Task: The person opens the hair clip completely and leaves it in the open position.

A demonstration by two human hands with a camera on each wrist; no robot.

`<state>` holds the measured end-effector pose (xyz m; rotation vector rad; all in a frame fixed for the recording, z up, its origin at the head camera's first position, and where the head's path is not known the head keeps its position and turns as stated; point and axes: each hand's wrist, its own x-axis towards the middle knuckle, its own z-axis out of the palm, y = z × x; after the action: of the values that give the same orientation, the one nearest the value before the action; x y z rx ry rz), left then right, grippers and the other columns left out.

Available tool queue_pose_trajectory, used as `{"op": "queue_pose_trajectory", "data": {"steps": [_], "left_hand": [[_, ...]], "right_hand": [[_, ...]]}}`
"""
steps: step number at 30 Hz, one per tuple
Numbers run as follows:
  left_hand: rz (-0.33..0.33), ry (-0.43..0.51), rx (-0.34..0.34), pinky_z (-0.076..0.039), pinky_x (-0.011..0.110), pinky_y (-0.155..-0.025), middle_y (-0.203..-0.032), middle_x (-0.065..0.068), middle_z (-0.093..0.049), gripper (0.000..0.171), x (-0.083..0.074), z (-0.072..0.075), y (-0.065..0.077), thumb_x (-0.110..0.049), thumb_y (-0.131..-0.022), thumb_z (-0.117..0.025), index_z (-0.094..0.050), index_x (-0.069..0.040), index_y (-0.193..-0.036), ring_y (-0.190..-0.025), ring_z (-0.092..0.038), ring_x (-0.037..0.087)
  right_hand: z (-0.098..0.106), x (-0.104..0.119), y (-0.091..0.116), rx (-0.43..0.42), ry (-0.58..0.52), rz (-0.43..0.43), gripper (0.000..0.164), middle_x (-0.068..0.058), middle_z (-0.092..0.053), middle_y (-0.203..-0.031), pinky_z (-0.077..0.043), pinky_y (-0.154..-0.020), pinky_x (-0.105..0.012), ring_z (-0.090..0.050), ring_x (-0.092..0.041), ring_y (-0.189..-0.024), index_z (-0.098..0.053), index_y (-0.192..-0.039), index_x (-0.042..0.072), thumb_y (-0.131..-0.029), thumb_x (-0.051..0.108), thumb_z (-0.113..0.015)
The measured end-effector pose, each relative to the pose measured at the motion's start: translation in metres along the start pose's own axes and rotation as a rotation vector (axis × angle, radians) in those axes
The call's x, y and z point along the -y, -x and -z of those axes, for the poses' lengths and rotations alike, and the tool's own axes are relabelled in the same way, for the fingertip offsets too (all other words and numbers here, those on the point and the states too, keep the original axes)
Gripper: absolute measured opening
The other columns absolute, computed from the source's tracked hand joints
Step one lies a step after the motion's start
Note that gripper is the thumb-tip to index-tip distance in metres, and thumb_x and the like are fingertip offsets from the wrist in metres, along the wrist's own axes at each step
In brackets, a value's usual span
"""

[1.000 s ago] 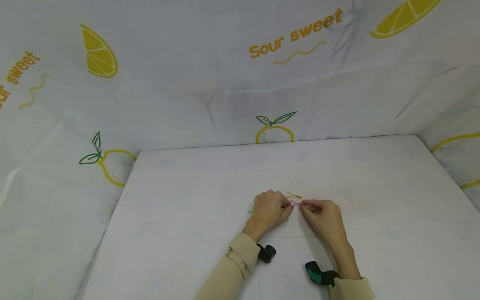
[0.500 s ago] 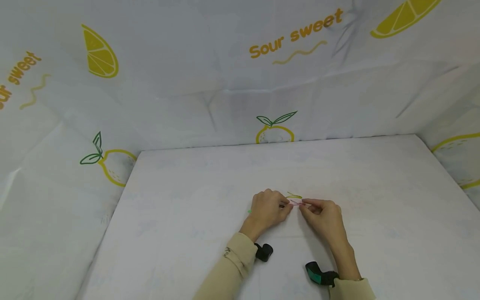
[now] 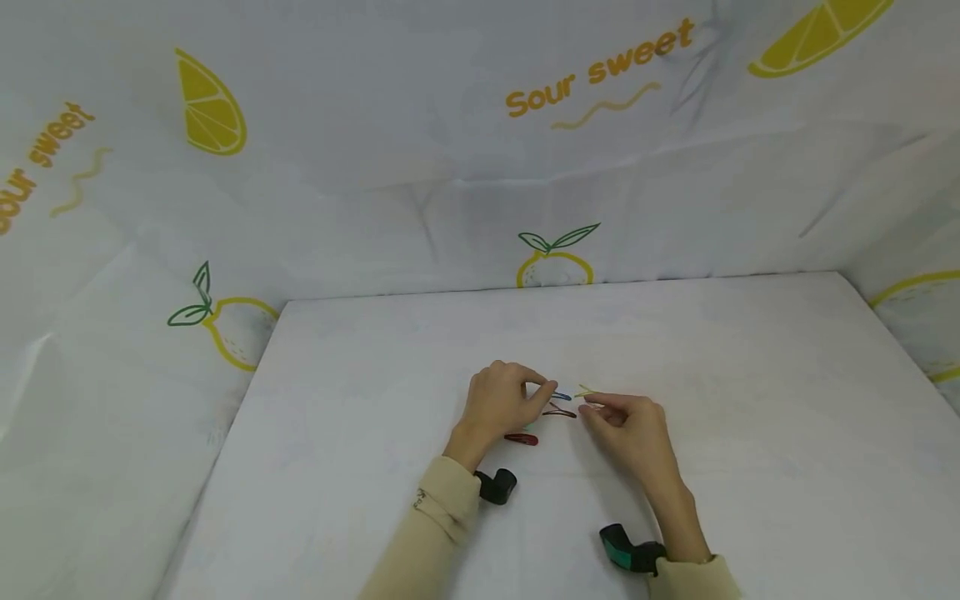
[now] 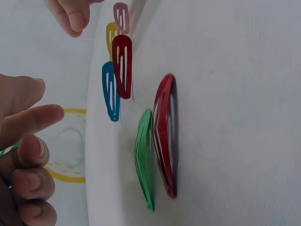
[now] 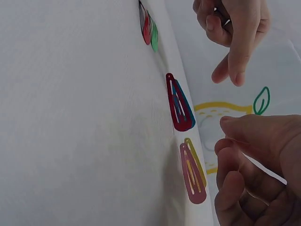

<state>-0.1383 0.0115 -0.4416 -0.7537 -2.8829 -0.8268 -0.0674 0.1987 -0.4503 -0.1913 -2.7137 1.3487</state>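
Several snap hair clips lie on the white table. Nearest my left hand (image 3: 502,404) are a blue clip (image 3: 563,397) and a dark red clip (image 3: 561,412), seen just past its fingertips. The left wrist view shows its thumb and forefinger apart, with nothing between them. My right hand (image 3: 626,425) hovers by a pink clip (image 5: 194,181) and a yellow clip (image 3: 583,392); its loosely bent fingers hold nothing in the right wrist view. A bright red clip (image 4: 162,136) lies beside a green clip (image 4: 143,160), which is mostly hidden behind the left hand in the head view.
White cloth (image 3: 420,125) printed with lemons stands behind the table (image 3: 360,417) and along its sides. Black wrist cameras sit below the left (image 3: 498,487) and right (image 3: 630,552) wrists.
My left hand has moved left from the pink clip, uncovering the blue, dark red and bright red clips. My right hand has shifted slightly left and no longer pinches the pink clip.
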Motion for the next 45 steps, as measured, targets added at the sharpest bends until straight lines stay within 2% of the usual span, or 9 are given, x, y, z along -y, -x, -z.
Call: {"op": "queue_pose_trajectory", "data": {"steps": [8, 10, 11, 14, 18, 21, 28, 34, 45], "left_hand": [[-0.005, 0.022, -0.004, -0.027, 0.015, -0.044, -0.053, -0.005, -0.059, 0.020, 0.017, 0.010, 0.011, -0.032, -0.092, -0.074, -0.084, -0.017, -0.101, -0.048, -0.037, -0.001], [-0.005, 0.026, 0.010, -0.028, 0.015, -0.045, -0.054, -0.005, -0.059, 0.020, 0.021, 0.012, 0.014, -0.031, -0.091, -0.074, -0.084, -0.017, -0.102, -0.049, -0.037, -0.001], [-0.003, 0.035, 0.017, -0.028, 0.015, -0.046, -0.054, -0.005, -0.059, 0.020, 0.023, 0.013, 0.016, -0.031, -0.091, -0.075, -0.084, -0.016, -0.102, -0.049, -0.037, -0.001], [-0.005, 0.032, 0.042, -0.031, 0.015, -0.047, -0.058, -0.006, -0.063, 0.020, 0.028, 0.014, 0.021, -0.029, -0.090, -0.076, -0.083, -0.017, -0.103, -0.050, -0.039, -0.002], [0.006, 0.017, 0.083, -0.035, 0.016, -0.049, -0.069, -0.007, -0.070, 0.018, 0.034, 0.014, 0.026, -0.027, -0.089, -0.078, -0.083, -0.018, -0.103, -0.054, -0.044, -0.001], [0.016, 0.011, 0.116, -0.038, 0.017, -0.053, -0.077, -0.006, -0.072, 0.018, 0.037, 0.015, 0.030, -0.027, -0.088, -0.079, -0.083, -0.019, -0.103, -0.061, -0.049, 0.001], [0.027, 0.001, 0.166, -0.043, 0.018, -0.061, -0.086, -0.006, -0.074, 0.020, 0.043, 0.017, 0.036, -0.026, -0.087, -0.080, -0.082, -0.020, -0.106, -0.074, -0.060, 0.006], [0.033, 0.013, 0.197, -0.044, 0.019, -0.064, -0.092, -0.006, -0.075, 0.020, 0.045, 0.014, 0.039, -0.024, -0.086, -0.081, -0.082, -0.020, -0.106, -0.078, -0.061, 0.007], [0.012, 0.005, 0.189, -0.042, 0.018, -0.060, -0.096, -0.004, -0.076, 0.017, 0.047, 0.012, 0.041, -0.023, -0.087, -0.081, -0.083, -0.018, -0.103, -0.075, -0.059, 0.006]], "right_hand": [[-0.020, 0.013, -0.001, 0.044, -0.017, 0.093, 0.016, -0.011, -0.076, -0.076, -0.048, -0.055, -0.018, -0.058, -0.005, -0.058, -0.080, -0.100, -0.002, -0.084, 0.003, -0.080], [-0.026, 0.017, -0.001, 0.065, -0.014, 0.101, 0.015, -0.010, -0.076, -0.078, -0.051, -0.057, -0.020, -0.059, -0.004, -0.060, -0.081, -0.098, -0.001, -0.084, 0.003, -0.081], [-0.029, 0.018, -0.001, 0.076, -0.008, 0.107, 0.014, -0.010, -0.076, -0.078, -0.054, -0.065, -0.025, -0.060, -0.005, -0.060, -0.081, -0.098, -0.001, -0.084, 0.003, -0.080], [-0.037, 0.022, -0.001, 0.117, 0.001, 0.113, 0.014, -0.008, -0.075, -0.077, -0.055, -0.066, -0.031, -0.060, -0.006, -0.062, -0.081, -0.099, -0.001, -0.085, 0.003, -0.079], [-0.045, 0.025, -0.002, 0.160, -0.002, 0.115, 0.014, -0.006, -0.071, -0.070, -0.049, -0.056, -0.022, -0.058, -0.007, -0.060, -0.080, -0.098, -0.002, -0.085, 0.004, -0.078], [-0.049, 0.026, -0.002, 0.180, 0.006, 0.099, 0.014, -0.004, -0.070, -0.067, -0.044, -0.055, -0.018, -0.056, -0.006, -0.059, -0.081, -0.098, -0.001, -0.086, 0.005, -0.078], [-0.055, 0.026, -0.001, 0.211, 0.029, 0.066, 0.016, -0.001, -0.067, -0.063, -0.039, -0.049, -0.019, -0.050, -0.007, -0.055, -0.081, -0.101, 0.000, -0.086, 0.007, -0.078], [-0.059, 0.027, -0.001, 0.215, 0.026, 0.084, 0.016, -0.002, -0.067, -0.062, -0.040, -0.049, -0.019, -0.050, -0.005, -0.052, -0.080, -0.100, -0.002, -0.086, 0.005, -0.078], [-0.061, 0.031, 0.000, 0.221, 0.013, 0.098, 0.015, -0.002, -0.068, -0.061, -0.042, -0.052, -0.019, -0.052, -0.005, -0.053, -0.080, -0.100, -0.002, -0.087, 0.003, -0.076]]}}
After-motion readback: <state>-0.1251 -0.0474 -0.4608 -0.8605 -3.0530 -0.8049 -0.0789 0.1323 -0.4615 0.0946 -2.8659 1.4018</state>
